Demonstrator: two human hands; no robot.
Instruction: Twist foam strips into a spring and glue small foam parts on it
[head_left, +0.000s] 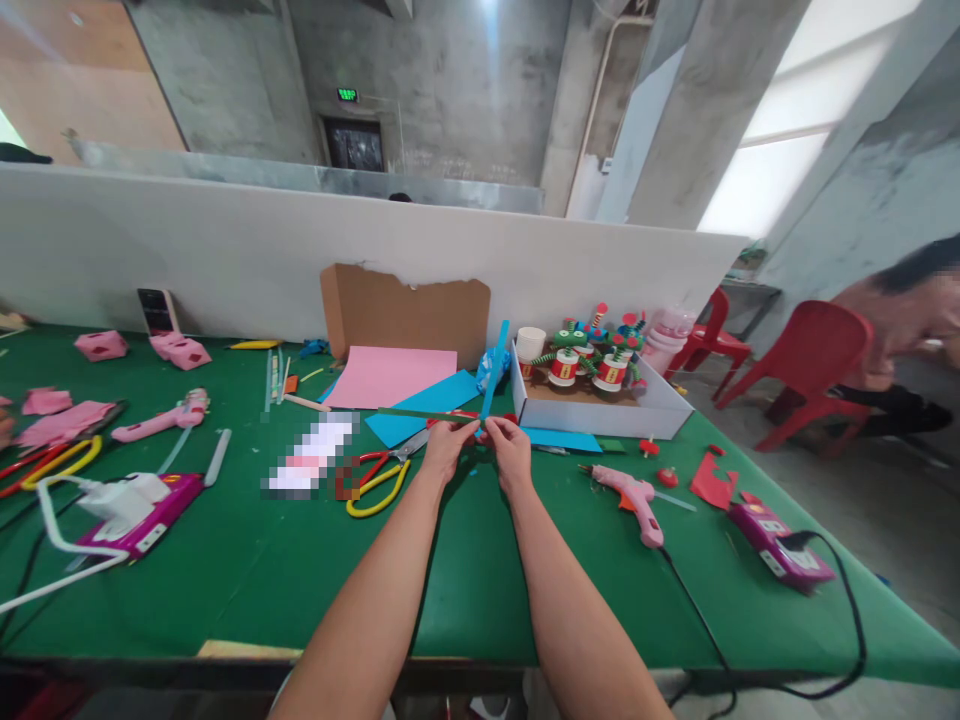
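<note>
Over the middle of the green table, my left hand [448,447] and my right hand [510,452] pinch close together. Between their fingertips two narrow paper strips meet. The green strip [412,411] runs off leftward from my left fingers, while the blue strip [493,368] stands up and away near my right fingers. How the ends join is hidden by the fingertips. Scissors with red and yellow handles [379,480] lie just left of my left hand. Behind the hands are blue paper sheets [427,405] and a pink sheet [394,377].
At right a white box [600,415] holds several paper-cup figures [566,367]. A pink glue gun [634,500] and a purple power strip [780,545] with a black cord lie nearer. Another glue gun [161,420] and power strip [150,515] are left. A cardboard flap [420,315] stands behind.
</note>
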